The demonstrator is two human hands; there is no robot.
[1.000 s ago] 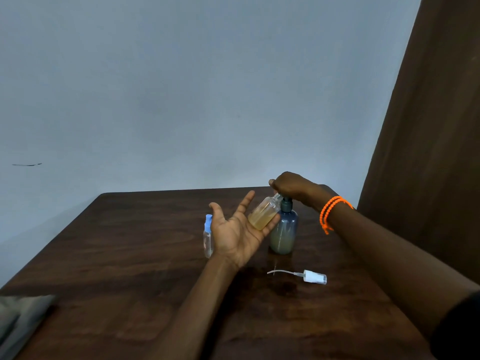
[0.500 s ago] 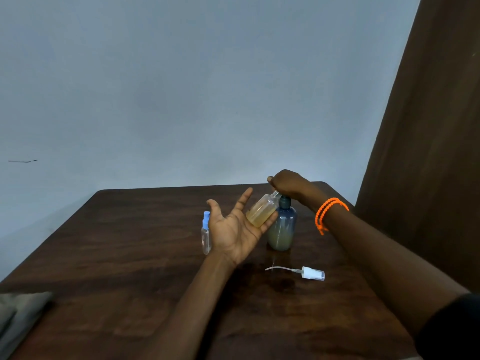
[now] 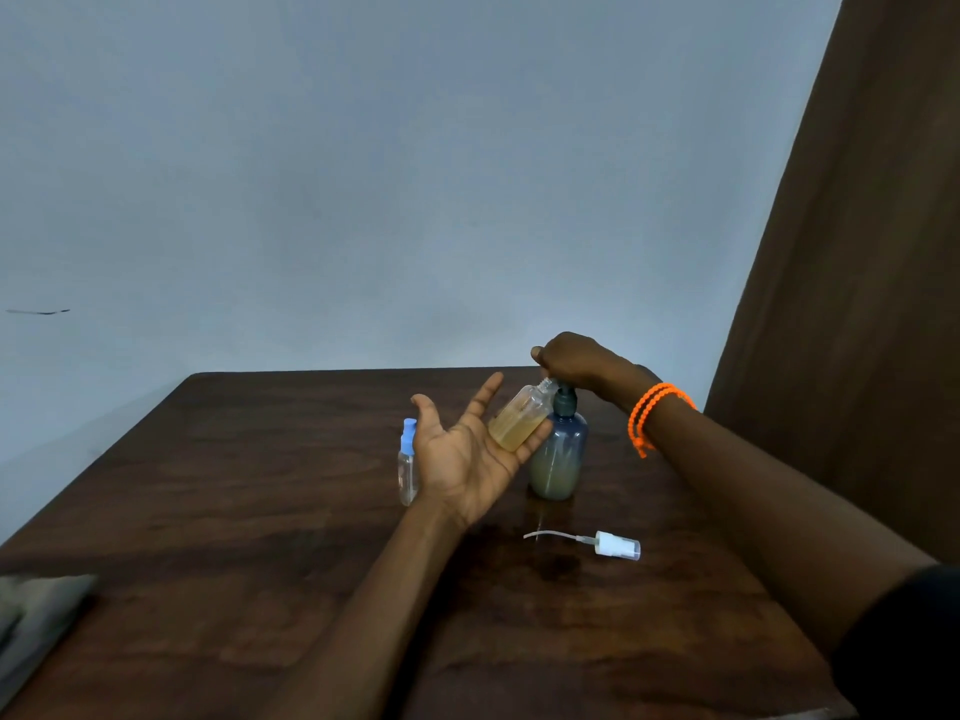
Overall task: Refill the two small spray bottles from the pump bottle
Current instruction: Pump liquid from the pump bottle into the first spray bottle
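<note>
A: Hands?
B: Left hand (image 3: 470,454) open, palm up, small amber-filled spray bottle (image 3: 521,419) lying tilted across its fingers, neck up against the pump bottle's (image 3: 560,449) head. Right hand (image 3: 576,360) closed down over the pump top.
A: Where's the rest?
B: Pump bottle stands upright on the tabletop (image 3: 260,511), just right of the left hand. Second spray bottle (image 3: 408,462), blue cap, upright just left of it. White sprayer cap (image 3: 617,544) with tube lies near, in front. Orange bracelet (image 3: 652,413) on the right wrist.
</note>
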